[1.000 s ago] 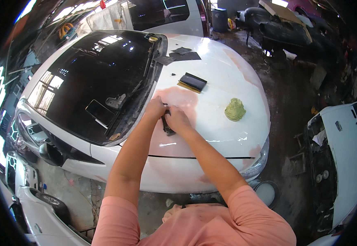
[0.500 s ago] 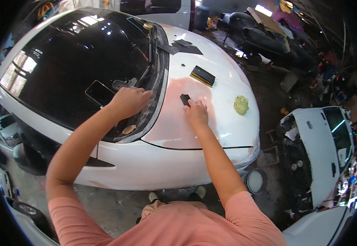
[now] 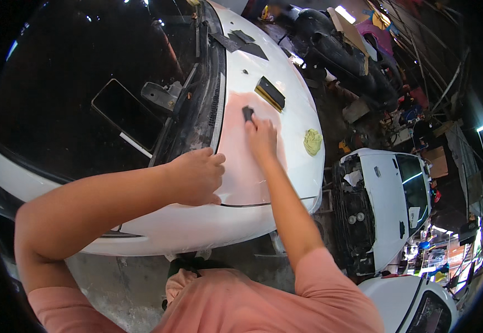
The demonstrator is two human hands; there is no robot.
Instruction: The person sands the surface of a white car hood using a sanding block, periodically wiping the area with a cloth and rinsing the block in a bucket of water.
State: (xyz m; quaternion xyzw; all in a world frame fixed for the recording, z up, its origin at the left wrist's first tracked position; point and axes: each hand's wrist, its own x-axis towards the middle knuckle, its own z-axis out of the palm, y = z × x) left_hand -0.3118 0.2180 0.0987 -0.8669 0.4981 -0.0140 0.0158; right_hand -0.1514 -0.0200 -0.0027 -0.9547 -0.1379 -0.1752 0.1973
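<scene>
My right hand grips a small black sanding block and holds it against the pink patch on the white car's hood. Over the hood's near left corner, beside the windshield base, is my left hand. Its fingers are loosely bent, the thumb stands apart from them, and I see nothing in it. A larger black block with a yellow layer lies just beyond the patch. To its right sits a crumpled pale-green cloth. Dark sandpaper sheets lie farther up the hood.
A phone rests on the dark windshield, with a grey bracket-like part beside it. Black bumper-like parts are piled at the back right. A detached white vehicle panel with a window stands to the right.
My left hand has come from above the windshield base to the hood's near corner. The sanding block has slid a little farther up the patch under my right hand. The view has shifted.
</scene>
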